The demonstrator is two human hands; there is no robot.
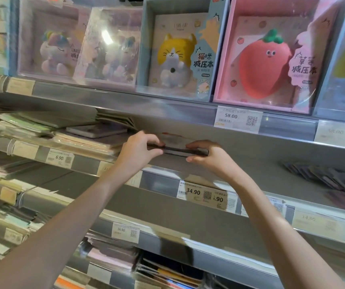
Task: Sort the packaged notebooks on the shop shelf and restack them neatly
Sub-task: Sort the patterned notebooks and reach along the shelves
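Observation:
I hold a thin stack of dark packaged notebooks [176,150] flat and level just above the grey middle shelf [251,161]. My left hand [141,148] pinches its left end, thumb below and fingers on top. My right hand [204,154] grips the right end the same way. More dark notebooks [330,178] lie fanned out on the same shelf at the right. A messy pile of pale and green packaged notebooks [48,128] lies on the shelf to the left.
Boxed squishy notebooks stand on the shelf above: unicorn [59,44], cat [178,57], strawberry [265,59]. Price tags [237,119] line the shelf rails. Lower shelves hold further notebook stacks [113,253]. The upper shelf's underside hangs close over my hands.

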